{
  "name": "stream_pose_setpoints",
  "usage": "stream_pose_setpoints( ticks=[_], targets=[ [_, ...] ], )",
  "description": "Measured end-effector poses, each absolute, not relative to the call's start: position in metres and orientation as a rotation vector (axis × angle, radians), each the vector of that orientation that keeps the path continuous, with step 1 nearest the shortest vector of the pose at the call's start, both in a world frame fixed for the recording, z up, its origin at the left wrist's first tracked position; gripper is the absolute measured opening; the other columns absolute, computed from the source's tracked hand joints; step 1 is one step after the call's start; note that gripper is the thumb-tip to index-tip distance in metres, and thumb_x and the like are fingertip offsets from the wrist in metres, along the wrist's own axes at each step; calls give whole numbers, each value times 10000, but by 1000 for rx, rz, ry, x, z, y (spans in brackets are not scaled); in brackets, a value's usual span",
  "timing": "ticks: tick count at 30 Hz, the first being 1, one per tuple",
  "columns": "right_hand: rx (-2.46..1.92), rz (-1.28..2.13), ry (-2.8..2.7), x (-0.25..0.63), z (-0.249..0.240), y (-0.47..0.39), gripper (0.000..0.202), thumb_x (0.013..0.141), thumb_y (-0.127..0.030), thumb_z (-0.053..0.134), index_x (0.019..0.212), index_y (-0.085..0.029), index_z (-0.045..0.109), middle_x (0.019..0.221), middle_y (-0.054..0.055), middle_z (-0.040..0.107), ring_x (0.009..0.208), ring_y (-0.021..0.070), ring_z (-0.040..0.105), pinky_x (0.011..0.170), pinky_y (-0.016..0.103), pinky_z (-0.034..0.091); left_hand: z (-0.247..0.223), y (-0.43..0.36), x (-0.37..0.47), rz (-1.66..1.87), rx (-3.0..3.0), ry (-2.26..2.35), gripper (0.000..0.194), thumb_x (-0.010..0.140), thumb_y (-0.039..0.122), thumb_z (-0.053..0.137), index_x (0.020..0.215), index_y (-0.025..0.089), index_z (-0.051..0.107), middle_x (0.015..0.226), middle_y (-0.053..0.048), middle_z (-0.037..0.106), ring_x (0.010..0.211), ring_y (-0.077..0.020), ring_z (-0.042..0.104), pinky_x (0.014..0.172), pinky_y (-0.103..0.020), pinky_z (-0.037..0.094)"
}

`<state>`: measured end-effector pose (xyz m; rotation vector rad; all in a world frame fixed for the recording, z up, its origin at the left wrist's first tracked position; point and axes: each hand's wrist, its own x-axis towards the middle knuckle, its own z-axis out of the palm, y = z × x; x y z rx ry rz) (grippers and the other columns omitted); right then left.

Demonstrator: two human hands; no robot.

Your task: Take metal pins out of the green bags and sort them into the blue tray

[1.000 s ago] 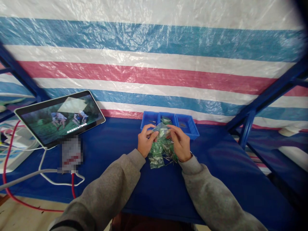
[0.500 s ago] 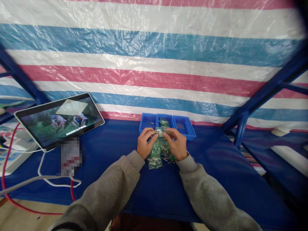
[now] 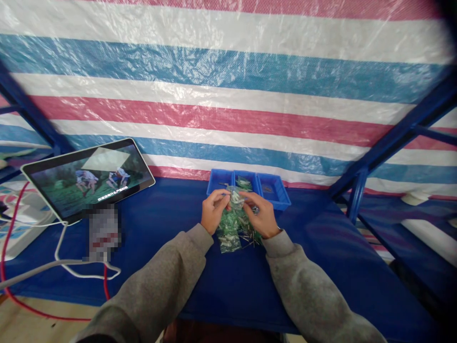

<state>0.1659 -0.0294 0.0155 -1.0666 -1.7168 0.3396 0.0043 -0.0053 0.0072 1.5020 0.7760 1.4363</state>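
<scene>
Between my two hands is a small clear plastic bag point(image 3: 236, 196) with pale, slim pieces inside. My left hand point(image 3: 213, 209) pinches its left side with thumb and fingertips. On the other side, my right hand point(image 3: 262, 215) has its fingers closed on the bag's right edge. Below them lies a heap of small green-tinted plastic bags point(image 3: 229, 236), their contents too small to name. Several thin metal pins point(image 3: 253, 237) are scattered by the heap, partly under my right hand. Just behind my hands stand three joined blue bins point(image 3: 282, 199).
The left bin holds a few thin metal pieces point(image 3: 223, 184); the middle one has green-tinted bags point(image 3: 243, 182). A tablet point(image 3: 89, 178) leans at the left, near white and red cables point(image 3: 67, 259). Blue metal posts point(image 3: 357, 190) and a striped sheet point(image 3: 228, 109) bound the blue table point(image 3: 235, 295).
The small bag between my hands now stands more upright, and its pale contents show more. My hands have drawn slightly apart, the left moving a little to the left.
</scene>
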Motion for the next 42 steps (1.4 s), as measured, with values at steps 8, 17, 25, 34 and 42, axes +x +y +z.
stream_pose_setpoints(
  ticks=[8,17,25,34,42],
  targets=[
    [-1268,235,-1396,178,2,-12,257,825,-383,562,857,-154,676,748,53,671,627,170,621,653,314,508,3,1,-1,1486,1624,1016,278,888,384,475,975,156,607,794,-36,641,718,-131,605,678,-244,486],
    [-1349,87,-1561,181,4,-13,276,811,-263,529,1043,-167,645,931,89,638,744,180,598,654,316,487,9,7,-15,1456,2049,1229,149,849,264,517,865,169,631,807,-30,646,717,-140,581,651,-239,443],
    [-1367,347,-2172,179,22,-29,48,742,-249,645,717,-208,642,498,-57,498,474,112,468,513,231,327,12,3,-16,1290,2327,1205,105,826,189,505,806,192,608,722,-7,585,663,-129,532,671,-238,412],
    [-1430,238,-2563,150,10,-48,359,631,-458,761,899,-245,652,648,23,630,632,216,599,537,265,317,12,4,-19,1391,2256,1264,129,832,194,494,771,181,607,698,-6,589,630,-123,523,642,-231,397],
    [-1396,270,-2419,152,13,-45,113,760,-284,684,813,-217,610,639,-8,608,633,160,570,559,244,305,10,4,-19,1491,2125,1298,145,841,240,510,806,163,628,712,0,624,598,-101,526,621,-216,408]
  ],
)
